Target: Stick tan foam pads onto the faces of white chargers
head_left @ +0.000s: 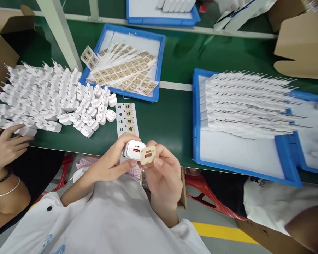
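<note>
In the head view my left hand (pixel 113 158) is closed around a white charger plug (pixel 132 150), whose port face with a red USB slot is turned up. My right hand (pixel 165 173) pinches a tan sticker (pixel 148 155) with two cut-outs, right beside the charger's face; whether the two touch I cannot tell. Just beyond my hands a sticker sheet (pixel 127 120) lies on the table, with tan stickers in its right column and bare white backing in its left. A large group of white chargers (pixel 50 93) stands to the left.
A blue tray (pixel 161 53) behind holds several sticker sheets (pixel 122 70). On the right, another blue tray (pixel 196 141) carries rows of chargers (pixel 243 106). A co-worker's hand (pixel 5 148) touches chargers at far left. Cardboard boxes (pixel 304 46) and a white post (pixel 59 33) stand farther back.
</note>
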Motion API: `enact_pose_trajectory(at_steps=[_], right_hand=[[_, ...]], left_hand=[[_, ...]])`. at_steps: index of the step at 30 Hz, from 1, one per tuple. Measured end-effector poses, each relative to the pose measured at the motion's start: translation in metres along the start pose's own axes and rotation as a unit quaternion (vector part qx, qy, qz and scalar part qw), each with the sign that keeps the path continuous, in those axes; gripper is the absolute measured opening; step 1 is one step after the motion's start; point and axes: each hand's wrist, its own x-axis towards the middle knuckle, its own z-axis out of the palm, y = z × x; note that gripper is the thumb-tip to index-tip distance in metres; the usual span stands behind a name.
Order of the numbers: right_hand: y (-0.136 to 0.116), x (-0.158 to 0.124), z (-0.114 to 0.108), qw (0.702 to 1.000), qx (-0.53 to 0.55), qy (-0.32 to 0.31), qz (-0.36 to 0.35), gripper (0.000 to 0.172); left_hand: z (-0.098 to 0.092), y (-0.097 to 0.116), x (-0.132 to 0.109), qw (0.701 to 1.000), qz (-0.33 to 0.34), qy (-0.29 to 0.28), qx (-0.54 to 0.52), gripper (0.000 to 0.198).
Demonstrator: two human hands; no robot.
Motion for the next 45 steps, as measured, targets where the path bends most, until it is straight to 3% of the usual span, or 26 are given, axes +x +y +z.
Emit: enact_pose_trajectory(at_steps=[5, 12, 22, 45], right_hand=[[0.002, -0.008, 0.011, 0.996, -0.056, 0.057, -0.040, 0.024], [0.003, -0.009, 0.012, 0.985, -0.156, 0.035, -0.068, 0.020], [0.004, -0.007, 0.016, 0.996, -0.033, 0.058, -0.061, 0.023], [0.007, -0.007, 0.017, 0.995, -0.041, 0.071, -0.064, 0.024]], left_hand=[[0.010, -0.005, 0.007, 0.994, 0.090, 0.035, 0.051, 0.042], [0.009, -0.005, 0.010, 0.982, 0.116, 0.046, 0.140, 0.047], [0.010, -0.006, 0.016, 0.975, 0.180, 0.080, 0.099, 0.047], [0.011, -0.008, 0.019, 0.974, 0.179, 0.087, 0.112, 0.045]])
